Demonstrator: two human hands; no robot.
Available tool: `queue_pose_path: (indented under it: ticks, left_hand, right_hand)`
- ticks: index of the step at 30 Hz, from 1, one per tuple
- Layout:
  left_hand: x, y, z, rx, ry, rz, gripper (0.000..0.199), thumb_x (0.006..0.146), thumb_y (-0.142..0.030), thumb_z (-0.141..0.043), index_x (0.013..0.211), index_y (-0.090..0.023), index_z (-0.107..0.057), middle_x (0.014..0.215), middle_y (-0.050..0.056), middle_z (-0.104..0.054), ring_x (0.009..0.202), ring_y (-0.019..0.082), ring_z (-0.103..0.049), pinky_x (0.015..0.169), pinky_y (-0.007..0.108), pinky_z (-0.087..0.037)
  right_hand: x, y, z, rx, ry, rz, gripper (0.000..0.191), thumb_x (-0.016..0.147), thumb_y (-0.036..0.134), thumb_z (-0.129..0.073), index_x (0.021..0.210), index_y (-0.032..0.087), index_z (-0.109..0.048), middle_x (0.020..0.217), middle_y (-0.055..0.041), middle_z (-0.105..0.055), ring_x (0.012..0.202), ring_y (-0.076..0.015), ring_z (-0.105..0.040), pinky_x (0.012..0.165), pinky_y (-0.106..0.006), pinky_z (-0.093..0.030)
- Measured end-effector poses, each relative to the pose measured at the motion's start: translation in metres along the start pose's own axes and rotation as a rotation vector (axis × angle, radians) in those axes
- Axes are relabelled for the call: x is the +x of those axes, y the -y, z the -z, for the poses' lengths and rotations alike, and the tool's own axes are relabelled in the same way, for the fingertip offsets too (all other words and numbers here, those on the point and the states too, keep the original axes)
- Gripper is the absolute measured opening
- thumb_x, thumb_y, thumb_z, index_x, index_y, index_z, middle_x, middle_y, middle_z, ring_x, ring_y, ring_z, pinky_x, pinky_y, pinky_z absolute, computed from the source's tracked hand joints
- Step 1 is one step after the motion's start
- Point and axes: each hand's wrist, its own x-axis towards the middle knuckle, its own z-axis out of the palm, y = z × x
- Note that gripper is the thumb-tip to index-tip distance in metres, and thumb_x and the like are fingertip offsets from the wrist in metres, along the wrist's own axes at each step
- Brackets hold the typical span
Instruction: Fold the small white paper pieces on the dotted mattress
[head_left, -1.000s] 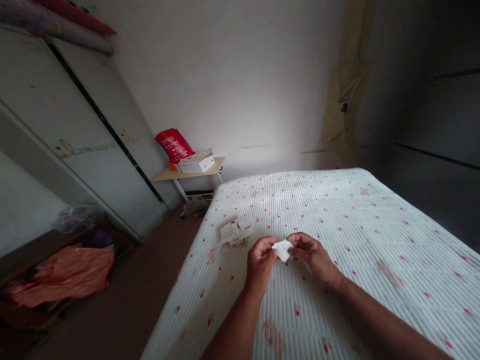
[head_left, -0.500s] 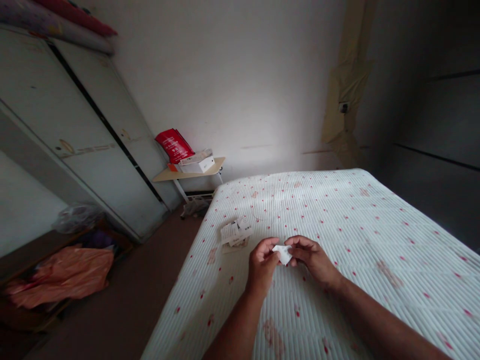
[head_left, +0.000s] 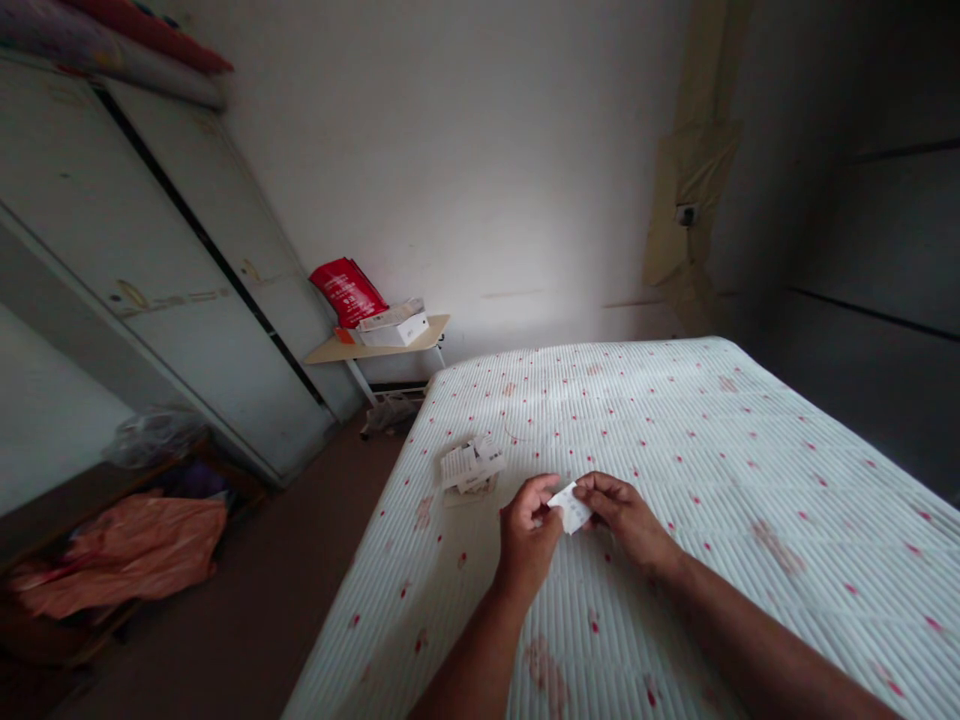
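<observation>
A small white piece of paper with faint printing is held above the bed between my two hands. My left hand pinches its left edge between thumb and fingers. On the other side, my right hand grips the upper right edge, thumb on top. The fingers beneath the paper are partly hidden. To the left of my hands, a small pile of printed papers lies on the bed's quilted cover, white with red dots.
Beyond the bed's far left corner stands a small table bearing a red bag and a white box. A wardrobe lines the left wall. An orange cloth or bag lies low at the left.
The paper has turned slightly and shows more of its printed face. My right thumb has shifted up along its edge. The pile of papers has stayed put.
</observation>
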Motion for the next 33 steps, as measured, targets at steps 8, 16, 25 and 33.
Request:
queue_pose_path:
  ticks: [8,16,25,33]
  left_hand:
    - [-0.001,-0.003,0.001,-0.141,0.073,0.005,0.032,0.07,-0.021,-0.056,0.101,-0.014,-0.059,0.073,0.001,-0.06,0.061,0.011,-0.054,0.058,0.021,-0.043]
    - [0.003,-0.003,0.003,-0.216,-0.014,0.071,0.037,0.071,-0.023,-0.056,0.107,-0.014,-0.054,0.066,-0.002,-0.055,0.058,0.009,-0.051,0.055,0.019,-0.04]
    - [0.003,-0.006,-0.001,-0.242,-0.036,0.113,0.044,0.064,-0.017,-0.058,0.107,-0.014,-0.054,0.067,-0.002,-0.058,0.058,0.009,-0.051,0.057,0.019,-0.04]
    - [0.004,-0.004,-0.001,-0.304,0.008,0.129,0.05,0.061,-0.016,-0.06,0.111,-0.014,-0.052,0.069,0.0,-0.062,0.06,0.012,-0.055,0.06,0.022,-0.043]
  right_hand:
    - [-0.001,-0.001,0.002,0.106,0.031,-0.043,0.025,0.076,0.04,-0.059,0.069,0.016,-0.057,0.055,0.004,-0.052,0.048,-0.0075,-0.043,0.048,-0.021,-0.033]
    - [-0.003,0.006,0.0,0.049,0.057,-0.024,0.029,0.068,0.041,-0.068,0.079,0.017,-0.057,0.059,0.0043,-0.056,0.047,-0.0075,-0.047,0.048,-0.021,-0.036]
    - [-0.001,-0.001,0.0,-0.096,0.032,0.001,0.029,0.078,0.045,-0.056,0.072,0.017,-0.053,0.053,0.0048,-0.053,0.047,-0.0085,-0.045,0.05,-0.022,-0.035]
    - [-0.001,-0.01,-0.001,0.123,0.062,-0.154,0.029,0.073,0.047,-0.059,0.073,0.019,-0.051,0.055,0.0042,-0.051,0.047,-0.0092,-0.046,0.047,-0.022,-0.036]
